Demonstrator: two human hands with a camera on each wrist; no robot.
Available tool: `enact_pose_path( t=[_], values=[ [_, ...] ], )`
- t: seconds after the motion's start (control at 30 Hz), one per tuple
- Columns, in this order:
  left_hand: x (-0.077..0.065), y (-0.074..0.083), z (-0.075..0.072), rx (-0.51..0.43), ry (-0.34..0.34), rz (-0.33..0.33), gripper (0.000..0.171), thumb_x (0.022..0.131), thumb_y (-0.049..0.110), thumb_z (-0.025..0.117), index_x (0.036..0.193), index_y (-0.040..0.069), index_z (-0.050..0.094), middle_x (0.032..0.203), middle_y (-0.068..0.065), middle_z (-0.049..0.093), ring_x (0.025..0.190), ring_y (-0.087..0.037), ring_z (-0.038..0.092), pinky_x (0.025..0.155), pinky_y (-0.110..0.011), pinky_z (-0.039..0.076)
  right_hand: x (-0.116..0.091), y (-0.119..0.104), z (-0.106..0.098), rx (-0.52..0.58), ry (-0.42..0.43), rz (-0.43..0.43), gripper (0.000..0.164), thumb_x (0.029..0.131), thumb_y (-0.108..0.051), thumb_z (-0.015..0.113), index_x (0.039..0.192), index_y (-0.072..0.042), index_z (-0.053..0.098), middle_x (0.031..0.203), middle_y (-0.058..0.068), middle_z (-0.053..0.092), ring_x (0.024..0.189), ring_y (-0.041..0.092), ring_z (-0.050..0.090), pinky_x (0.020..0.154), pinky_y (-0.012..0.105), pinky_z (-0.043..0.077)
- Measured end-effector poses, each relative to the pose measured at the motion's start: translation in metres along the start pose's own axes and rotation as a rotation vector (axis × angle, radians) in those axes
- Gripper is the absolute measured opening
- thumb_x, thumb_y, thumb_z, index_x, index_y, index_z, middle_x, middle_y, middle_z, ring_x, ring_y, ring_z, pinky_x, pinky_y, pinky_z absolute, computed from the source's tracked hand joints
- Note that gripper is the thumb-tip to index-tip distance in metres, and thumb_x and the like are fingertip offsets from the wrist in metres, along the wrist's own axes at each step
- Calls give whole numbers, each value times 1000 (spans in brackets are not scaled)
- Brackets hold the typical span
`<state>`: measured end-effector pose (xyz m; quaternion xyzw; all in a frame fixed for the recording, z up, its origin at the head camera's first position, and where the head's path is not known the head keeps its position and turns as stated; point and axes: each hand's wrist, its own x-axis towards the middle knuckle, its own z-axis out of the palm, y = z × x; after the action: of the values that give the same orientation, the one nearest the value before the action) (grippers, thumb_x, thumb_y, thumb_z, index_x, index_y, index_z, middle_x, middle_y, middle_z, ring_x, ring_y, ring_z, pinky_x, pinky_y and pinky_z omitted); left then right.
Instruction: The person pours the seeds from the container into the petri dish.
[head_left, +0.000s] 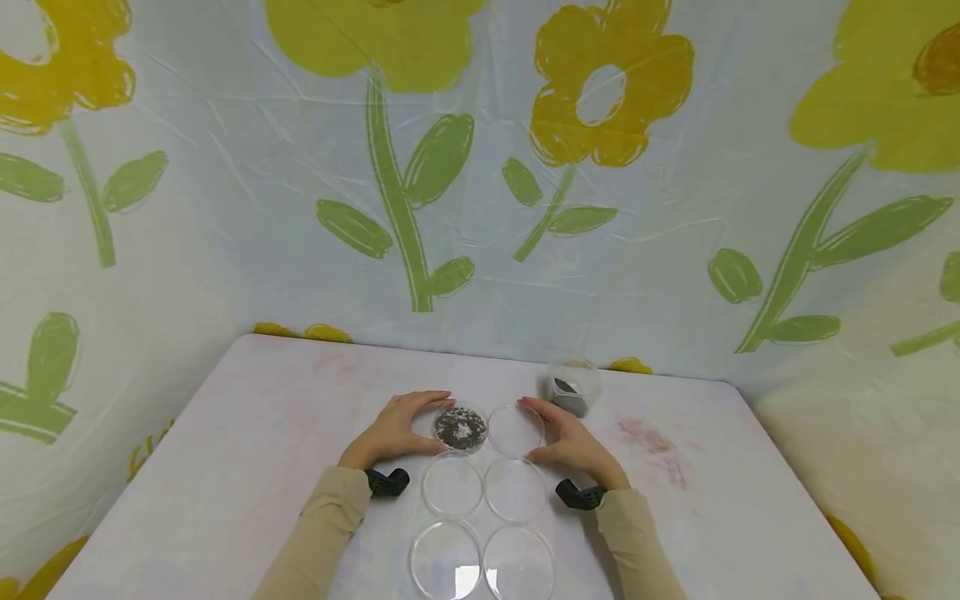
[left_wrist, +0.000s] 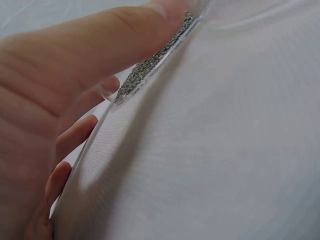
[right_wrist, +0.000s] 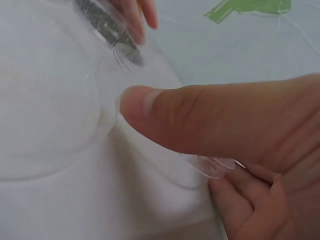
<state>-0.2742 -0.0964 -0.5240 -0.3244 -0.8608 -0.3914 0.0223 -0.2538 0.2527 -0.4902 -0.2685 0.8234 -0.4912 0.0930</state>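
My left hand (head_left: 397,428) holds a round clear petri dish (head_left: 462,432) by its side, thumb near and fingers behind. Dark grains (head_left: 447,423) are scattered in it around a pale bare spot. In the left wrist view the thumb lies along the dish's edge, beside a band of grains (left_wrist: 150,65). To the right, my right hand (head_left: 572,438) grips a clear petri dish (head_left: 516,432) between thumb and fingers. The right wrist view shows its thumb (right_wrist: 165,112) at the dish's edge. These two dishes stand side by side; the fingertips behind them are partly hidden.
Nearer to me, several clear dishes lie in two columns, among them a middle-left dish (head_left: 452,485) and a front-right dish (head_left: 518,560). Behind my right hand stands a clear cup (head_left: 588,379) with dark grains. A flowered cloth (head_left: 480,333) hangs behind the table (head_left: 247,467).
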Motion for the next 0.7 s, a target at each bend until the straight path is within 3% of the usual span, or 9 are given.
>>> enact_pose_path(
  t=[0.17, 0.37, 0.7],
  values=[
    [0, 1, 1, -3, -1, -12, 79, 75, 44, 84, 143, 19, 53, 145, 5, 51, 137, -22, 43, 111, -50, 25, -1, -7, -1, 2, 24, 17, 89, 71, 2, 84, 148, 3, 40, 151, 19, 42, 143, 37, 31, 115, 51, 24],
    [0, 2, 0, -1, -11, -18, 79, 75, 45, 84, 143, 20, 54, 147, 4, 50, 137, -22, 42, 111, -51, 25, 0, -13, -2, -21, 41, -40, 89, 73, 4, 83, 149, 6, 37, 150, 23, 43, 140, 40, 34, 112, 50, 27],
    [0, 3, -1, 0, -23, -42, 76, 75, 44, 84, 142, 22, 55, 148, 1, 49, 138, -25, 41, 112, -50, 23, 3, -30, -1, -6, 65, -44, 91, 75, -3, 85, 152, -7, 37, 151, 20, 42, 141, 35, 35, 114, 40, 28]
  ],
)
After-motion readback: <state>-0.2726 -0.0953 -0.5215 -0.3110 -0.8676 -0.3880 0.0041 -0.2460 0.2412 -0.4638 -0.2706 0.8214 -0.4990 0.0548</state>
